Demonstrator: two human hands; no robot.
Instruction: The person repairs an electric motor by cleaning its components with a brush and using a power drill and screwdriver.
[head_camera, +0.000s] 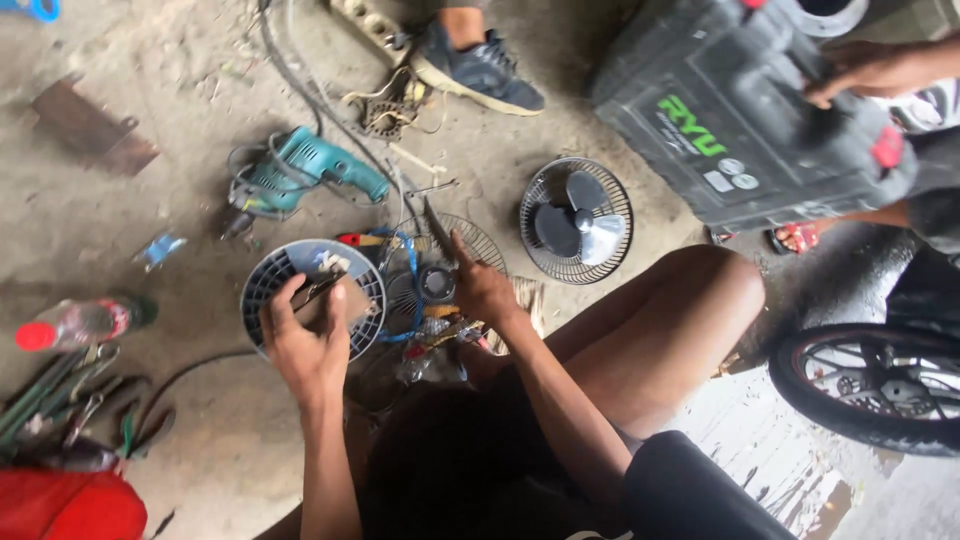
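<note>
Fingers of my left hand (308, 345) curl around the near rim of a round fan housing (268, 280), thumb and forefinger pinched together on a small dark part (318, 290) over its middle; what the part is I cannot tell. The housing rests on the dirt floor (150, 200) just in front of me. My right hand (482, 288) lies beside it over a wire grille (480, 240), fingers closed on a thin dark tool (436, 228) that points away from me. A small motor (436, 283) sits between my hands. Beyond, a teal drill (315, 165) lies near the housing, and a fan with blades (576, 220) stands to the right. Another person's hand (862, 68) rests on a black case (740, 110).
</note>
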